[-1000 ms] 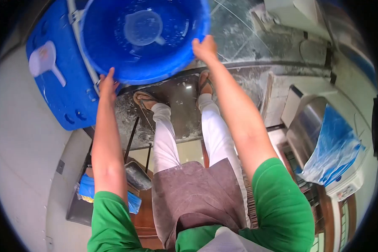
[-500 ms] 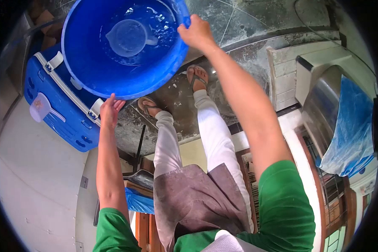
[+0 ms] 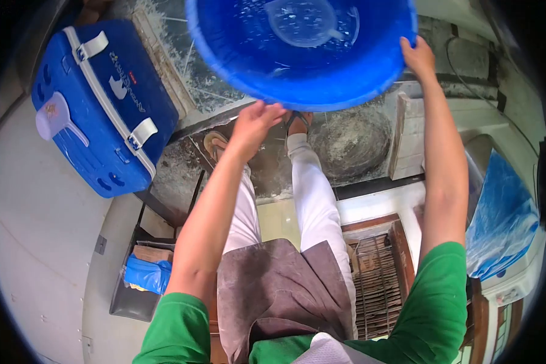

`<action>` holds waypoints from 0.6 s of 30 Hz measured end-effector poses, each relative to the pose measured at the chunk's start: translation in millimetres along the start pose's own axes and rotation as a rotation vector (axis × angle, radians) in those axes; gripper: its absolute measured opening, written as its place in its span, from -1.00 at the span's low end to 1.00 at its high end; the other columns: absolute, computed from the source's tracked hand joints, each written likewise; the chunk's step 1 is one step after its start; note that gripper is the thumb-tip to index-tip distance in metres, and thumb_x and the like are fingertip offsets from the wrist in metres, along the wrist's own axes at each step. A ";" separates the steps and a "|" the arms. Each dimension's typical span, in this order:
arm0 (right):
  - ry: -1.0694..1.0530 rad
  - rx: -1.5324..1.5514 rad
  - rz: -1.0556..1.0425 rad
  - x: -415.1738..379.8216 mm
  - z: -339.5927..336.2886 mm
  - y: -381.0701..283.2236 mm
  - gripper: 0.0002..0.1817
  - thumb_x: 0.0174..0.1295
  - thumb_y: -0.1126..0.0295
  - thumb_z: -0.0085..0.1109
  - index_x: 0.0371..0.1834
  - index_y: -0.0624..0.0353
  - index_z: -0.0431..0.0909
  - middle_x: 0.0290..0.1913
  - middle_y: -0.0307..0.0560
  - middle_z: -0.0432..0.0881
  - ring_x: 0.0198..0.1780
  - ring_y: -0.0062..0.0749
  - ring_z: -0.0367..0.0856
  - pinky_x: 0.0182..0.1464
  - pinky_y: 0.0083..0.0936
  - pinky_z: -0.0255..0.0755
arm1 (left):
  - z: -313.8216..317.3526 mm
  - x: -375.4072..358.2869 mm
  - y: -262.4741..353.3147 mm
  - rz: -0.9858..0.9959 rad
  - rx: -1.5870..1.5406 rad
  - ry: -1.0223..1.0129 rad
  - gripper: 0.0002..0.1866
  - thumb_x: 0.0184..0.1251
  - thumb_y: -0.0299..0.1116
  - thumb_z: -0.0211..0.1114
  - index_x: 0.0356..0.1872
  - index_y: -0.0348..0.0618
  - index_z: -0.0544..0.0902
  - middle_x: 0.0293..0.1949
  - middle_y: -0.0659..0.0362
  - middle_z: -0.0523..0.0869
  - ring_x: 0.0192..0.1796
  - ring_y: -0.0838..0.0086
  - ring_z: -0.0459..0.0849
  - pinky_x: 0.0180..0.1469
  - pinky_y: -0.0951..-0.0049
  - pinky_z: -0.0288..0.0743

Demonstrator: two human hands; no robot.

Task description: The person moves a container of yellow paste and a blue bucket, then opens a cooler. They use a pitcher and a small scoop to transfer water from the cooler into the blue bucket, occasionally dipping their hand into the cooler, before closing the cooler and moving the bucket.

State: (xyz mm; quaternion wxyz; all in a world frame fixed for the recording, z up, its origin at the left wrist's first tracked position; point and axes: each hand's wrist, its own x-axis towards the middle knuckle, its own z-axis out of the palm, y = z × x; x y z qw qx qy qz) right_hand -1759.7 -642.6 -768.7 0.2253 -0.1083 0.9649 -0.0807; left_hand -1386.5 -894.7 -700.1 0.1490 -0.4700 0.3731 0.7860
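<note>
A big round blue tub point(image 3: 346, 100) hangs tilted at the top of the view, with water and a clear plastic jug point(image 3: 302, 21) inside. My right hand point(image 3: 418, 57) grips its rim on the right side, fingers wrapped over the edge. My left hand point(image 3: 256, 126) is at the near left part of the rim, its fingers against the tub's underside and partly hidden. Below the tub are my sandalled feet on the wet floor.
A blue cooler box point(image 3: 118, 79) with white latches stands at the left, a white scoop point(image 3: 57, 118) on it. A pale block point(image 3: 409, 136) and a blue plastic sheet point(image 3: 503, 221) are on the right. Near my legs is a slatted grate point(image 3: 376, 279).
Both hands and the tub have moved to the right, away from the cooler box, whose lid now shows. The jug has moved along inside the tub.
</note>
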 end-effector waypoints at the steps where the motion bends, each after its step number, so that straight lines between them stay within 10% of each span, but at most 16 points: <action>1: 0.002 -0.031 0.016 5.4 -4.2 7.7 -0.45 0.18 -0.08 0.10 0.04 0.14 0.58 -0.08 0.15 0.70 0.01 0.06 0.65 0.09 -0.18 0.46 | 5.1 8.2 -2.8 0.004 -0.014 0.016 -0.71 0.44 -0.32 0.23 -0.07 -0.42 0.53 -0.05 0.01 0.66 0.09 0.36 0.66 0.21 0.36 0.51; 6: 0.017 -0.152 0.136 19.3 -12.2 20.8 -0.41 0.19 0.00 0.14 0.19 0.16 0.51 0.06 0.18 0.65 0.13 0.02 0.60 0.20 -0.26 0.42 | 15.2 23.6 3.4 -0.013 0.385 -0.085 -0.74 0.39 -0.25 0.28 -0.21 -0.29 0.56 -0.19 0.13 0.72 -0.09 0.52 0.64 0.04 0.49 0.49; 10: -0.109 0.039 0.133 -15.6 -38.6 33.4 -0.24 0.13 0.37 0.13 0.44 0.28 0.14 0.30 0.27 0.44 0.30 -0.03 0.46 0.29 -0.28 0.34 | -25.1 -8.9 6.4 0.116 0.504 -0.309 -0.57 0.40 -0.17 0.27 0.06 -0.36 0.58 -0.11 0.07 0.73 -0.02 0.48 0.63 0.09 0.46 0.48; 13: -0.133 -0.250 -0.262 -108.4 -67.8 116.2 -0.46 0.12 0.47 0.04 0.24 0.24 0.37 0.16 0.26 0.55 0.20 0.12 0.51 0.23 -0.13 0.37 | -80.9 -57.6 10.3 0.126 0.590 -0.277 -0.53 0.41 -0.16 0.27 0.19 -0.27 0.54 0.05 0.10 0.69 0.12 0.46 0.60 0.16 0.43 0.46; 18: -0.329 -0.528 0.041 -308.2 -184.7 42.3 -0.59 0.20 0.14 0.15 -0.10 0.28 0.64 -0.08 0.16 0.66 0.01 0.01 0.62 0.08 -0.07 0.46 | -178.6 -232.3 125.8 0.271 0.563 -0.219 -0.64 0.43 -0.20 0.26 0.08 -0.26 0.61 -0.07 0.20 0.69 0.00 0.55 0.60 0.06 0.45 0.49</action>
